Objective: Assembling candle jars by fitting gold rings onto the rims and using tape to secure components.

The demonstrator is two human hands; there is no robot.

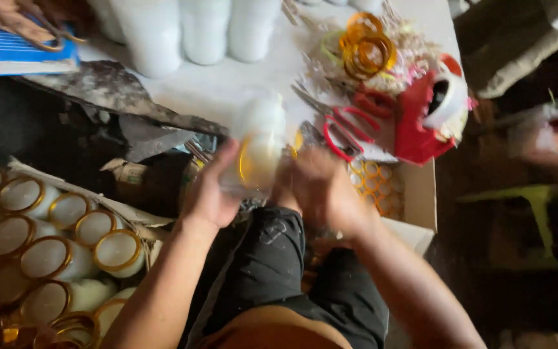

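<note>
Two hands, left hand (211, 194) and right hand (321, 187), are clamped round a gold-banded white candle (261, 152); waxy, probably slippery, best gripped mid-body.

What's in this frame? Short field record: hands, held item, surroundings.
left hand: grips white cylinder with gold band, blurred
right hand: on the cylinder's other side, blurred
lower left: box of gold-rimmed cylinders
table: red scissors, gold rings, tall white cylinders
right: carton of small gold rings
</note>
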